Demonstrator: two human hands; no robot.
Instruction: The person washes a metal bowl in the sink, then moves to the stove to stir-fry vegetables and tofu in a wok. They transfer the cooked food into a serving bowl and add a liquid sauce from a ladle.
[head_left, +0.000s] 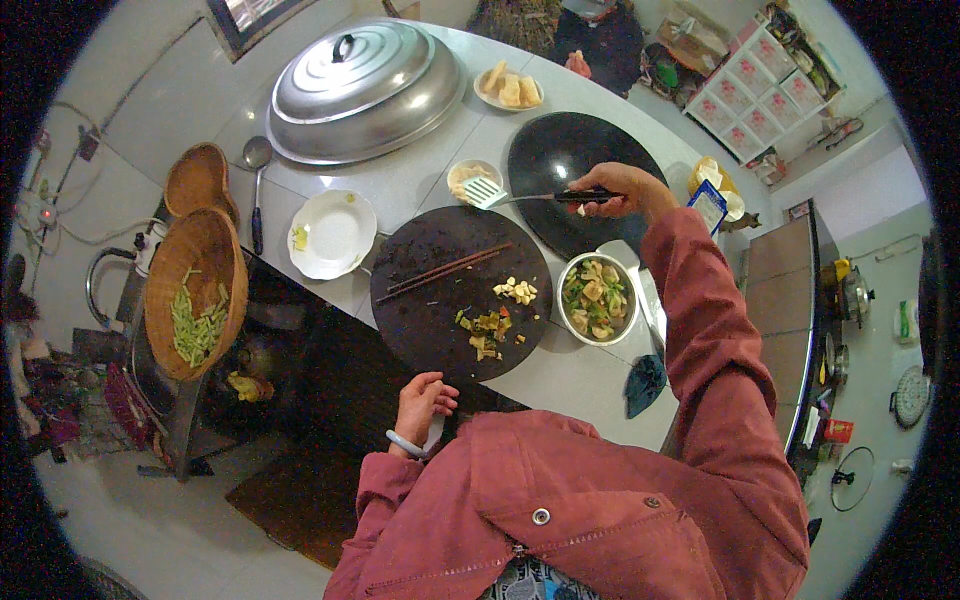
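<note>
My right hand (616, 191) is closed on the black handle of a slotted metal spatula (484, 193), over a dark round wok lid or pan (555, 154). The spatula's head overlaps a small bowl of pale food (471, 172). My left hand (426, 405), fingers loosely curled and apparently holding nothing, is near the front edge of a round dark chopping board (420, 322). On the board lie brown chopsticks (450, 271), chopped garlic (516, 291) and chopped pickled vegetables (486, 330). A metal bowl of cooked food (596, 298) stands right of the board.
A white plate (332, 234), a ladle (257, 187) and a large domed metal lid (367, 94) are on the left and back. Cut green vegetables lie in a wicker basket (196, 300). A cleaver-like blade (651, 307) and dark cloth (645, 385) are at right. Another person (600, 45) is beyond the counter.
</note>
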